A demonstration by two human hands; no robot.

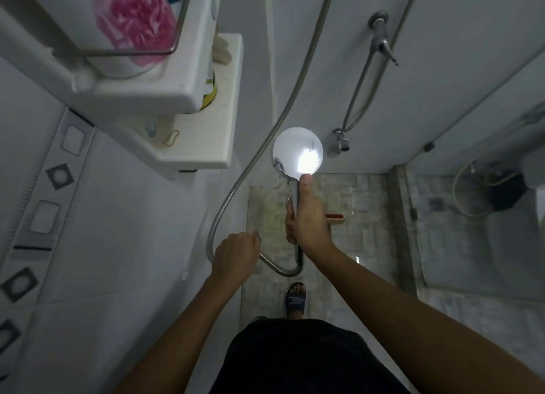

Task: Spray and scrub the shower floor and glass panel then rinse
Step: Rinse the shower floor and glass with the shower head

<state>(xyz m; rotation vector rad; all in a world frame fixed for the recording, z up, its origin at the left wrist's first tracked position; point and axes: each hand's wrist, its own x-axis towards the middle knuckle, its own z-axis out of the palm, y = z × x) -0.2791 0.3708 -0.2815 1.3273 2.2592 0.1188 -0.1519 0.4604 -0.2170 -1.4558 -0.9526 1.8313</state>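
My right hand [308, 216] grips the handle of a round chrome shower head [297, 151], its shiny back facing me and its thumb at the base of the disc. My left hand [236, 253] is closed around the metal hose [244, 172] low down, near where the hose loops back to the handle. Below lies the stone-pattern shower floor [362, 222], with a red scrub brush [336, 217] on it, partly hidden behind my right hand. The glass panel [472, 163] stands at the right.
A white shelf unit [194, 146] with a pink pouf in a wire rack juts out at upper left. A chrome tap [380, 37] and valve [339, 143] are on the far wall. My sandalled foot [295, 300] stands on the floor below.
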